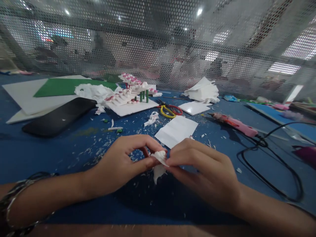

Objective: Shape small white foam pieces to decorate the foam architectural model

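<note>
Between my fingertips is a small piece of white tissue paper (160, 157), twisted at the top, with a loose tail hanging below. My left hand (128, 161) pinches it from the left between thumb and fingers. From the right, my right hand (202, 168) grips its edge with thumb and forefinger. Just beyond the hands lies a flat white paper sheet (177, 130). Behind that are scissors (170, 111) with one yellow and one red handle loop. A small crumpled white scrap (151, 118) sits left of the sheet.
A black phone (59, 117) lies at left, near green and white sheets (61, 87). A white board (133, 107) carries white-and-pink paper pieces and green sticks. A tissue stack (202, 90) stands behind. At right are a pink glue gun (234, 124) and its black cable. Scraps litter the blue table.
</note>
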Demonstrator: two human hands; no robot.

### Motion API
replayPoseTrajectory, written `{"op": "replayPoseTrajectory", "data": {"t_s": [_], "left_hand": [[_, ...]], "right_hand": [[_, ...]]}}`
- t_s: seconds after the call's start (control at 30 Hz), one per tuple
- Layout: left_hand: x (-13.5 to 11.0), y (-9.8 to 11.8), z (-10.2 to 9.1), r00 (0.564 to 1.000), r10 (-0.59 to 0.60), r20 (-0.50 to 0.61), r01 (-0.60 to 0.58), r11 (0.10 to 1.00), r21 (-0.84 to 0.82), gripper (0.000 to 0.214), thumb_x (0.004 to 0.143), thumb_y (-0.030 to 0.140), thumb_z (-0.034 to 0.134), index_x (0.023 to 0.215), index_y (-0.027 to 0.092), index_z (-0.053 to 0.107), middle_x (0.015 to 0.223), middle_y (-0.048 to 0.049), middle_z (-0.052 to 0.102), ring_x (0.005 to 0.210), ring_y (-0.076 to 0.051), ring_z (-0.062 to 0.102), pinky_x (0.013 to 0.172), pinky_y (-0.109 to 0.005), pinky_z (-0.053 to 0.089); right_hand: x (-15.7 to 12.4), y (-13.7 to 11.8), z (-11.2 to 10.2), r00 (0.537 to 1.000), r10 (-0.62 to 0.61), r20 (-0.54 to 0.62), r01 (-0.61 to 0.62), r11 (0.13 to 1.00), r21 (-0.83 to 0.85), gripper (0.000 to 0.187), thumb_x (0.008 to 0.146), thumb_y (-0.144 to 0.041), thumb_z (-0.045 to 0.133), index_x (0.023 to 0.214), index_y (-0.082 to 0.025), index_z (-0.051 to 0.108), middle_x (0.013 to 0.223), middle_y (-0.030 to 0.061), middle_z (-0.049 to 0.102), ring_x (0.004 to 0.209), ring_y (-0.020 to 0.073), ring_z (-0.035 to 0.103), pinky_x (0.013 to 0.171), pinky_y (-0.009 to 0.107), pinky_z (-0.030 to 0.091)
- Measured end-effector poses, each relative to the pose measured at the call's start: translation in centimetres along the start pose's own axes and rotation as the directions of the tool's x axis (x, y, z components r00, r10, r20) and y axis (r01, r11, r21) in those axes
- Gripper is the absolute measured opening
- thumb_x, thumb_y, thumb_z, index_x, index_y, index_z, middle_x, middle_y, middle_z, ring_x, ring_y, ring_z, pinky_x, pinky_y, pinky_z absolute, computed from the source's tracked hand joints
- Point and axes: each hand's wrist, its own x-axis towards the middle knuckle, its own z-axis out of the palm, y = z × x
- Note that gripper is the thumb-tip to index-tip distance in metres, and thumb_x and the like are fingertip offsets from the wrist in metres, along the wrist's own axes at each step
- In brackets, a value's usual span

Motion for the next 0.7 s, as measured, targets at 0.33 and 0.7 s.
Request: {"op": "replayPoseTrajectory", "data": {"t_s": [0.33, 0.7], "left_hand": [[0.2, -0.7, -1.2, 0.924, 0.365, 0.114, -0.381, 0.909, 0.17, 0.011, 0.08, 0.016, 0.049, 0.085, 0.02, 0.058, 0.084, -0.0011, 0.067, 0.08, -0.01, 0.06, 0.075, -0.02, 0.045], [0.8, -2.1, -1.2, 0.943, 0.331, 0.036, -0.332, 0.923, 0.195, 0.013, 0.081, 0.021, 0.047, 0.085, 0.017, 0.059, 0.078, -0.0021, 0.067, 0.073, -0.01, 0.062, 0.065, -0.017, 0.048]], "right_hand": [[1.3, 0.0, -3.3, 0.996, -0.042, 0.079, 0.051, 0.992, -0.116, 0.006, 0.076, -0.012, 0.055, 0.073, -0.018, 0.054, 0.065, -0.0023, 0.061, 0.062, 0.0054, 0.057, 0.057, 0.016, 0.046], [2.4, 4.7, -12.7, 0.746, 0.336, -0.575, -0.54, 0.811, -0.226, 0.004, 0.068, -0.013, 0.056, 0.067, -0.017, 0.056, 0.066, -0.0002, 0.059, 0.065, 0.0084, 0.059, 0.066, 0.023, 0.048]]}}
